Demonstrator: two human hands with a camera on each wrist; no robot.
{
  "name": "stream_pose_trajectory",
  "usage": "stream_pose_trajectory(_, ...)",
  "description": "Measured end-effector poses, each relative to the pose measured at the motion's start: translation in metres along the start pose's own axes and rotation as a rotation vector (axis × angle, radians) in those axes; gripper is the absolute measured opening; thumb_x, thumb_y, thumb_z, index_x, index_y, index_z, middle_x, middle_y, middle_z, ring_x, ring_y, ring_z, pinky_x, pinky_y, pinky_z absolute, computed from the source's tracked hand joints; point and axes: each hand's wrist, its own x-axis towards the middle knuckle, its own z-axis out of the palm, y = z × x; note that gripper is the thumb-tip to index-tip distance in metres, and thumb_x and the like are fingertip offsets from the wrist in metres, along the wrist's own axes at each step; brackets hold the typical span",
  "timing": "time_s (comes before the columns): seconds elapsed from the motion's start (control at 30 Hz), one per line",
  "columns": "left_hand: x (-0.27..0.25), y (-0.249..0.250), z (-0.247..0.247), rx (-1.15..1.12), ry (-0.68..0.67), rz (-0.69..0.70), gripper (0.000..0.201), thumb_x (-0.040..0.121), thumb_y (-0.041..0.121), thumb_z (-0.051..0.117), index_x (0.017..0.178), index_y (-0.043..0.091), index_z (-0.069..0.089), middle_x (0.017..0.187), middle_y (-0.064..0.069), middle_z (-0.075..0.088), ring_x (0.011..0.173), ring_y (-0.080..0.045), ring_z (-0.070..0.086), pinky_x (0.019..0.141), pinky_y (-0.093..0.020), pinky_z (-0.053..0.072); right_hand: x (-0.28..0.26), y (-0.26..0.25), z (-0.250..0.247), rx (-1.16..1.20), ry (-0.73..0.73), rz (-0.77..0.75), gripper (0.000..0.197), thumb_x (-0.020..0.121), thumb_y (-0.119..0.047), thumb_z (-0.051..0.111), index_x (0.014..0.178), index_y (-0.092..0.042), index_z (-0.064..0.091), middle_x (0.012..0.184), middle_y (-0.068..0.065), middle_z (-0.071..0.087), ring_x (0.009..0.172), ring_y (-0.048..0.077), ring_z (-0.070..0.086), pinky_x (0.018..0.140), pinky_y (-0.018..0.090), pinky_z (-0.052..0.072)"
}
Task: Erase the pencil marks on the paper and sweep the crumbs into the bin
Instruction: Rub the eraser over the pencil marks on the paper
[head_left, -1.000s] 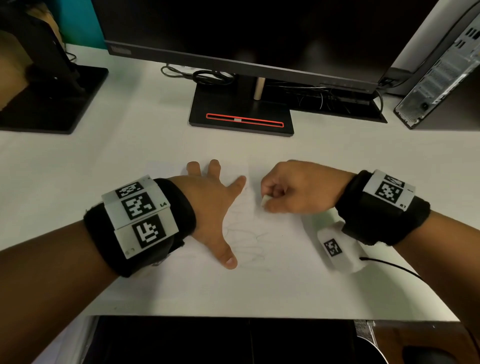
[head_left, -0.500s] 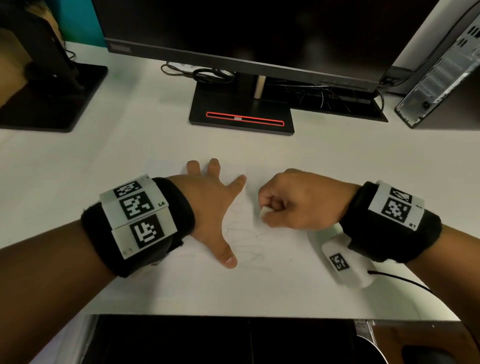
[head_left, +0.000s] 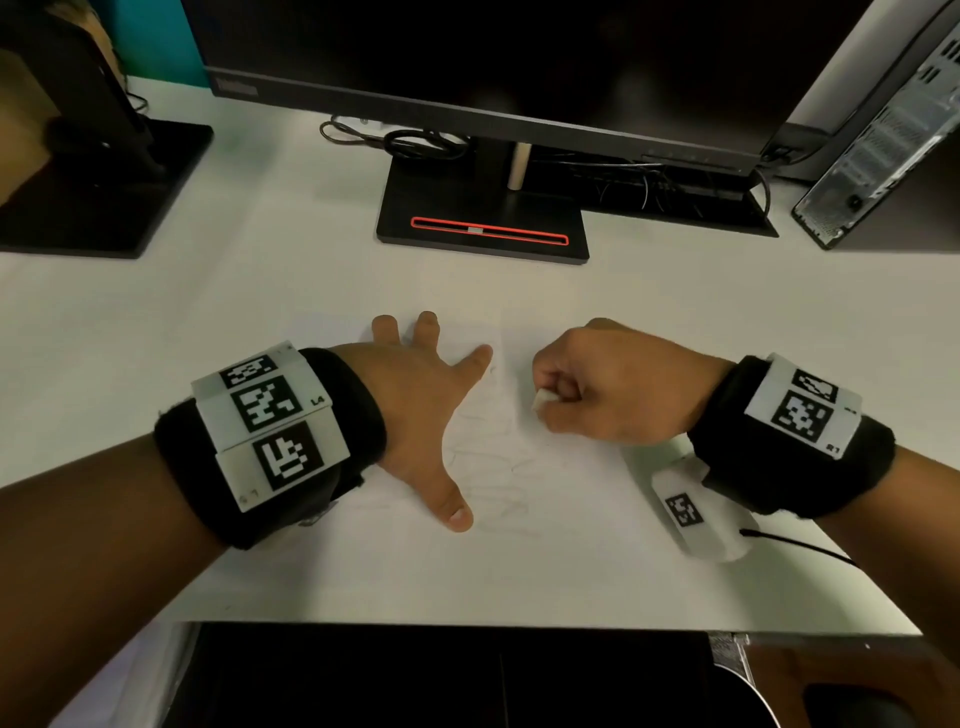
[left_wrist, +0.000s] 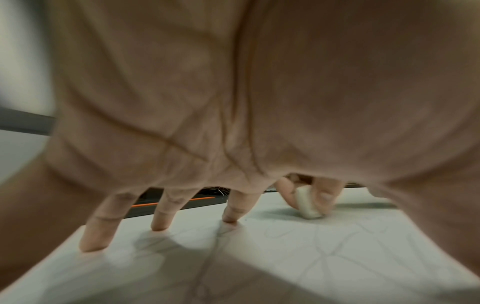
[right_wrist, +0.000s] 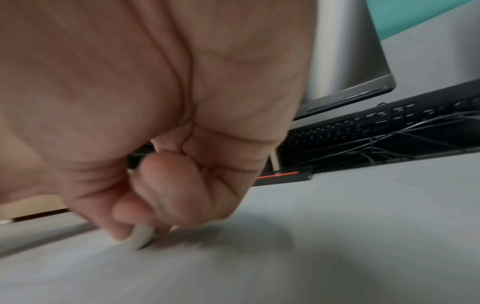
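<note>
A white sheet of paper (head_left: 561, 519) with faint pencil scribbles (head_left: 498, 467) lies on the white desk. My left hand (head_left: 421, 405) lies flat on the paper's left part, fingers spread and straight, pressing it down. My right hand (head_left: 608, 387) pinches a small white eraser (head_left: 545, 400) between thumb and fingers, its tip on the paper just right of the left index finger. The left wrist view shows the eraser (left_wrist: 307, 205) touching the sheet beyond my spread fingers (left_wrist: 96, 232). The right wrist view shows the eraser (right_wrist: 142, 236) tip on the paper. No crumbs are discernible.
A monitor stand (head_left: 483, 228) with a red stripe sits behind the paper, cables and a keyboard (head_left: 675, 192) behind it. A second stand base (head_left: 98, 187) is at far left, a computer case (head_left: 883, 140) at far right. The desk's front edge (head_left: 467, 623) runs close below.
The right hand with the eraser has shifted slightly along the paper, back and forth near the upper scribbles. The left hand has stayed flat in place.
</note>
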Motion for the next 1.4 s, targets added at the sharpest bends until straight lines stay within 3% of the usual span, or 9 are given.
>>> stream_pose_trajectory(0.13, 0.000, 0.000, 0.000, 0.001, 0.005, 0.002, 0.150, 0.049, 0.083, 0.077, 0.151, 0.043, -0.026, 0.162, -0.011, -0.020, 0.147, -0.042, 0.001, 0.106, -0.054, 0.043, -0.011, -0.013, 0.009, 0.040, -0.120, -0.080, 0.022, 0.089, -0.022, 0.066, 0.071, -0.010, 0.059, 0.052, -0.005, 0.051, 0.051, 0.010, 0.045, 0.054, 0.026, 0.043)
stream_pose_trajectory(0.27, -0.001, 0.001, -0.001, -0.002, -0.002, -0.002, 0.150, 0.050, 0.082, 0.077, 0.151, 0.043, -0.026, 0.162, -0.011, -0.021, 0.148, -0.044, -0.003, 0.108, -0.057, 0.040, -0.009, -0.004, 0.006, 0.019, -0.020, -0.040, 0.025, 0.089, -0.022, 0.066, 0.069, -0.012, 0.056, 0.051, -0.005, 0.049, 0.051, 0.010, 0.046, 0.052, 0.021, 0.039)
stream_pose_trajectory(0.43, -0.001, 0.000, 0.000, 0.000, 0.006, -0.002, 0.150, 0.050, 0.082, 0.078, 0.151, 0.043, -0.026, 0.162, -0.011, -0.020, 0.148, -0.043, -0.001, 0.108, -0.056, 0.040, -0.022, -0.015, 0.014, 0.060, -0.137, -0.113, 0.025, 0.089, -0.022, 0.066, 0.069, -0.012, 0.056, 0.049, -0.008, 0.048, 0.050, 0.011, 0.045, 0.053, 0.025, 0.042)
stream_pose_trajectory(0.57, -0.001, 0.001, 0.000, -0.001, 0.004, -0.005, 0.150, 0.050, 0.082, 0.077, 0.151, 0.043, -0.026, 0.162, -0.011, -0.020, 0.148, -0.043, -0.002, 0.109, -0.058, 0.039, -0.018, -0.005, 0.008, 0.001, -0.014, -0.071, 0.026, 0.089, -0.023, 0.065, 0.067, -0.015, 0.054, 0.050, -0.006, 0.049, 0.052, 0.011, 0.046, 0.052, 0.023, 0.038)
stream_pose_trajectory(0.67, -0.001, 0.001, 0.001, -0.001, 0.003, -0.005, 0.150, 0.050, 0.082, 0.077, 0.151, 0.043, -0.026, 0.162, -0.012, -0.019, 0.147, -0.043, 0.000, 0.108, -0.057, 0.040, -0.027, -0.021, 0.020, 0.044, -0.079, -0.164, 0.025, 0.088, -0.021, 0.064, 0.068, -0.010, 0.054, 0.050, -0.002, 0.044, 0.052, 0.015, 0.043, 0.051, 0.026, 0.041)
stream_pose_trajectory(0.8, -0.001, 0.000, 0.001, -0.001, 0.014, -0.003, 0.149, 0.051, 0.082, 0.077, 0.151, 0.044, -0.026, 0.162, -0.012, -0.018, 0.147, -0.043, 0.002, 0.108, -0.056, 0.041, -0.027, -0.012, 0.014, 0.057, -0.096, -0.096, 0.026, 0.090, -0.022, 0.066, 0.067, -0.014, 0.055, 0.049, -0.009, 0.048, 0.051, 0.011, 0.046, 0.050, 0.017, 0.036)
stream_pose_trajectory(0.97, -0.003, 0.001, 0.005, -0.028, -0.013, 0.002, 0.137, 0.057, 0.082, 0.073, 0.144, 0.055, -0.030, 0.161, -0.012, -0.030, 0.149, -0.045, -0.006, 0.112, -0.056, 0.035, -0.034, -0.020, 0.022, 0.050, -0.057, -0.151, 0.026, 0.089, -0.020, 0.065, 0.069, -0.008, 0.054, 0.050, -0.001, 0.044, 0.051, 0.015, 0.041, 0.051, 0.027, 0.040)
stream_pose_trajectory(1.13, -0.001, 0.000, 0.008, -0.038, -0.047, 0.004, 0.137, 0.056, 0.084, 0.072, 0.138, 0.060, -0.035, 0.157, -0.013, -0.040, 0.147, -0.048, -0.019, 0.116, -0.059, 0.027, -0.036, -0.012, 0.016, 0.051, -0.085, -0.088, 0.025, 0.090, -0.022, 0.065, 0.070, -0.010, 0.058, 0.052, -0.001, 0.050, 0.051, 0.012, 0.045, 0.050, 0.019, 0.037)
stream_pose_trajectory(1.4, -0.002, 0.001, 0.008, -0.034, -0.077, 0.002, 0.149, 0.045, 0.085, 0.076, 0.135, 0.059, -0.040, 0.154, -0.014, -0.043, 0.145, -0.049, -0.024, 0.117, -0.061, 0.023, -0.044, -0.023, 0.023, 0.084, -0.129, -0.153, 0.026, 0.089, -0.019, 0.065, 0.069, -0.007, 0.056, 0.049, -0.002, 0.044, 0.050, 0.014, 0.043, 0.050, 0.023, 0.038)
